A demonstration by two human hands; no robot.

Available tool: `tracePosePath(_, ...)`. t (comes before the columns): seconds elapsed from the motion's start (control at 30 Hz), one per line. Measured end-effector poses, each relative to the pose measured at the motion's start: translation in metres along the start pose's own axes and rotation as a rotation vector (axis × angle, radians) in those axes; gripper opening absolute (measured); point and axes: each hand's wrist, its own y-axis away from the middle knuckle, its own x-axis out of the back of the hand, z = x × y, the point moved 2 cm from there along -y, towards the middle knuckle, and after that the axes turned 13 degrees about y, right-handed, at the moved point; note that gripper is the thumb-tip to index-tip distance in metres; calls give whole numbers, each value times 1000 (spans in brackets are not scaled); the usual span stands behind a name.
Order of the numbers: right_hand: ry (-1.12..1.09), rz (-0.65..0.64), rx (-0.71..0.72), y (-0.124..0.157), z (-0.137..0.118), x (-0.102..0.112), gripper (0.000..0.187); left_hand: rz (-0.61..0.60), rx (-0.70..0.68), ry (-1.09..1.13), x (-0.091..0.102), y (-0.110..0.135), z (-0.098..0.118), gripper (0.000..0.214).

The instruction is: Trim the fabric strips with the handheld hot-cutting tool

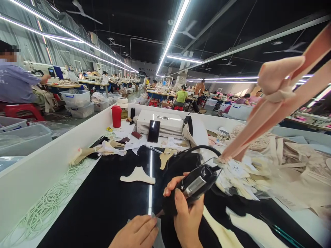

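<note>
My right hand (186,216) is closed around a black handheld power tool (196,182) with a metal plate on its side; a black cable runs from it up across the table. The tool's tip points down at a small grey piece (158,224) near the bottom edge. My left hand (136,233) lies on that grey piece with fingers flat, pressing it to the glossy black tabletop (108,199). A cream cut fabric shape (138,175) lies just beyond my hands.
White table walls (51,165) enclose the work area, with coiled white cord (49,203) on the left. A white machine box (160,125), a phone (153,131) and a red cup (116,116) stand at the back. Beige fabric pieces (284,162) pile on the right. Peach straps (279,96) hang overhead. Other workers sit at distant tables.
</note>
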Motion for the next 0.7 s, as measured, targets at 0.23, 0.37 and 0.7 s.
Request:
tracePosePath(0.23,7,26,-44,0,-4,-2,29,40,3,-26,-5,2,0,41)
tracePosePath(0.37,-11,23,-28,-2,-5,-3,30,41,-2,-27,-7,5,0,39)
tracePosePath(0.7,25,-23,39,-6,7,-3,25,91,19,-26,-6,-3,1,40)
